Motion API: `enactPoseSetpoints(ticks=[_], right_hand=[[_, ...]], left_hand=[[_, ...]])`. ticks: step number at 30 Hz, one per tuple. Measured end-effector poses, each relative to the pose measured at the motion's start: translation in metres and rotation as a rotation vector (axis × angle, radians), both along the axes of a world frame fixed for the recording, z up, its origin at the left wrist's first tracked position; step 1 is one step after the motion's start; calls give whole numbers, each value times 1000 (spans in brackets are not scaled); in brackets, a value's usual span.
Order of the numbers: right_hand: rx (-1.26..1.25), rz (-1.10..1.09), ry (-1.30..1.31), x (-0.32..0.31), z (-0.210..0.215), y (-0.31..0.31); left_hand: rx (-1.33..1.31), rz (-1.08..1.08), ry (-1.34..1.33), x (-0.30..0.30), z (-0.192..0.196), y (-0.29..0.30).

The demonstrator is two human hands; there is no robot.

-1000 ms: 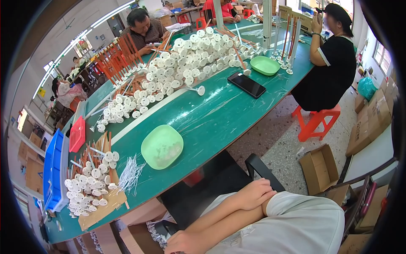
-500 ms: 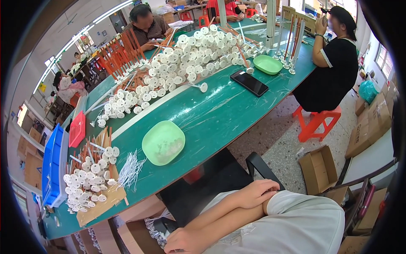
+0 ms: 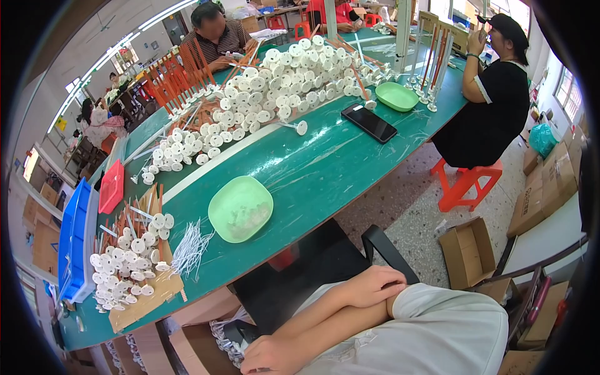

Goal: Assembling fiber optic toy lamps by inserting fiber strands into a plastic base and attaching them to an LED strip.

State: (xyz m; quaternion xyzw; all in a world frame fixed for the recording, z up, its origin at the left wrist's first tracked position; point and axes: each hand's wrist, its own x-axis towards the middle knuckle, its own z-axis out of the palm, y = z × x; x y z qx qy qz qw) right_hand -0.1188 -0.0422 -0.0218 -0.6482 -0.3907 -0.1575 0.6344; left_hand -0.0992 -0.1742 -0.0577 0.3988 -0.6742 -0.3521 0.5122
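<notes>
My bare forearms are crossed in front of me over pale cloth. My left hand lies on the right forearm beside the cloth's edge, fingers loosely laid out and holding nothing. At the lower edge my right hand rests by the left elbow, its fingers loosely extended and partly cut off. Both hands are away from the green table. On it, nearest to me, stands a light green bowl with small clear pieces inside. Left of this lie a bundle of thin white strips and a pile of white disc-ended sticks on cardboard.
A large heap of white disc-ended sticks covers the table's middle. Beyond are a black phone and a second green bowl. Blue and red bins stand left. A co-worker sits on a red stool; an open carton is nearby.
My view has shifted slightly, so the near table things sit a little further left. My folded arms keep their pose. The co-worker across the table has moved their hands slightly.
</notes>
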Motion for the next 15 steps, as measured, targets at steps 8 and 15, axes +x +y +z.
enactPoseSetpoints(ticks=[8,15], right_hand=[[-101,-152,-354,7,88,-167],[-551,-839,-331,105,165,-266]], left_hand=[[-60,1175,-284,129,87,139],[-159,1589,-109,171,32,186]])
